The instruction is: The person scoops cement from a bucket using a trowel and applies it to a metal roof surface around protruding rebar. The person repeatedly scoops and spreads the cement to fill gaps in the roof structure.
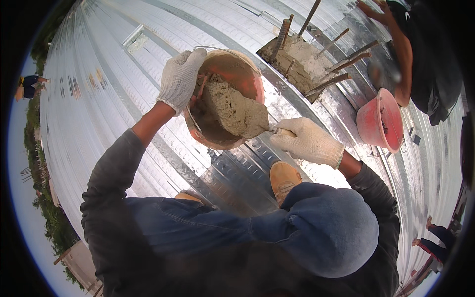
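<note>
Mortar [236, 110] heaped on trowel, lifted from bucket [246, 74] at 12 o'clock | left hand [180, 79] clamps bucket rim | right hand [308, 142] fisted on trowel handle | rebar block [297, 62] at 1 o'clock partly packed, more filling likely left.

1. The floor is a corrugated metal deck [99, 89] — silvery ribbed sheets that glare in open daylight.
2. A square opening in the deck holds a rough concrete column stub [297, 62], with rusty rebar rods [341, 64] sticking up and out of it.
3. Beyond the deck's left edge lie green trees [49, 218] and pale sky [22, 198] — no walls or roof overhead.
4. A small flat plate [134, 38] lies on the far deck.
</note>
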Tool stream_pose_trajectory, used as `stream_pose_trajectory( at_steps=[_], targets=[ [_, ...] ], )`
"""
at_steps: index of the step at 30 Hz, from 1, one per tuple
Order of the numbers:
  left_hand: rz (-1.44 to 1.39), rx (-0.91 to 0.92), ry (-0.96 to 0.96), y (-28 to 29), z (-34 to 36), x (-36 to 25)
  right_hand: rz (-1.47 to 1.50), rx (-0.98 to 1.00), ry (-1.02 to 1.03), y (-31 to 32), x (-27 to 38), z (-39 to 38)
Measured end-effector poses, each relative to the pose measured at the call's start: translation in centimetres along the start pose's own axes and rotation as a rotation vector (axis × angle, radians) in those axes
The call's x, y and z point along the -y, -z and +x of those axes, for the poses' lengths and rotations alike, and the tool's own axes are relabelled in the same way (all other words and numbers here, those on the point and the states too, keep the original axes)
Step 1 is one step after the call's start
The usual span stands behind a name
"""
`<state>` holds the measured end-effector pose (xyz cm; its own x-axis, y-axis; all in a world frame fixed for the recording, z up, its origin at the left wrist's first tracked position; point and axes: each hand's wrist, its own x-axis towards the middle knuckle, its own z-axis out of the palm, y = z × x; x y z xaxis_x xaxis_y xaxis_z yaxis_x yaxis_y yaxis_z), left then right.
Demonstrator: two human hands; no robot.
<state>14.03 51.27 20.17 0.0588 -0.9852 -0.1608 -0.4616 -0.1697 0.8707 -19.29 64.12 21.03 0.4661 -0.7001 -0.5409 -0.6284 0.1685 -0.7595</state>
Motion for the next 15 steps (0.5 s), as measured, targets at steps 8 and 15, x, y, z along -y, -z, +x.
stream_pose_trajectory(
  at_steps=[8,15],
  targets=[
    [-0.061,0.057,0.007,0.3,1.0,0.8,0.115,-0.111,-0.330,3.1,-2.6,-7.7],
    [-0.029,0.090,-0.003,1.1,2.1,1.7,0.228,-0.219,-0.493,2.9,-6.9,-14.4]
  ],
)
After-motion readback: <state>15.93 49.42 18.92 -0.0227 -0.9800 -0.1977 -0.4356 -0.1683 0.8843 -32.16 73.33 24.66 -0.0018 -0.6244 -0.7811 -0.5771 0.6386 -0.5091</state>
